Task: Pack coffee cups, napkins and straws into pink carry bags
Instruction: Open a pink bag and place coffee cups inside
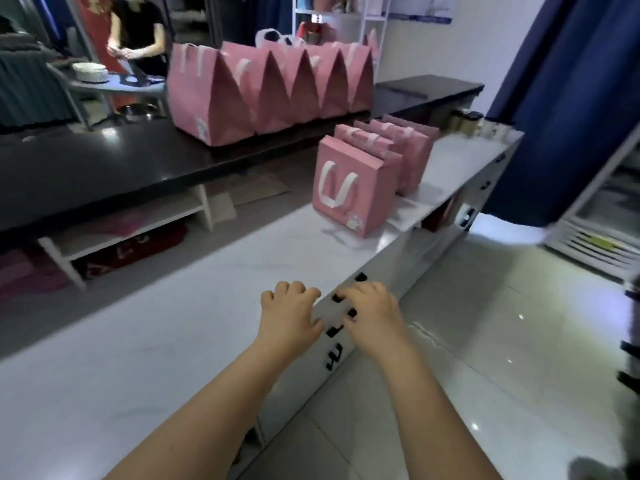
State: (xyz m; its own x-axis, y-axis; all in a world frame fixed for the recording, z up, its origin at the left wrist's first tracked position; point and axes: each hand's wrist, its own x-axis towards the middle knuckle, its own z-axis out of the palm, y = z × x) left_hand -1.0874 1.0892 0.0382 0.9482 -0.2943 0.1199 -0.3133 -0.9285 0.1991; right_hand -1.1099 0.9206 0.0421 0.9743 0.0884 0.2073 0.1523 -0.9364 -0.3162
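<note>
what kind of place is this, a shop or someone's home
Likely a small shop or café: rows of pink carry bags stand on the white counter and the black counter, cups sit at the white counter's far end, and white shelves stand behind.

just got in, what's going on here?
The wearer is packing nothing at this moment. The left hand and right hand hover at the near edge of the white counter, fingers loosely curled, holding nothing. A row of small pink bags stands further along that counter, with cups at its far end. On the black counter behind stand larger pink bags. Their contents are not visible.
</note>
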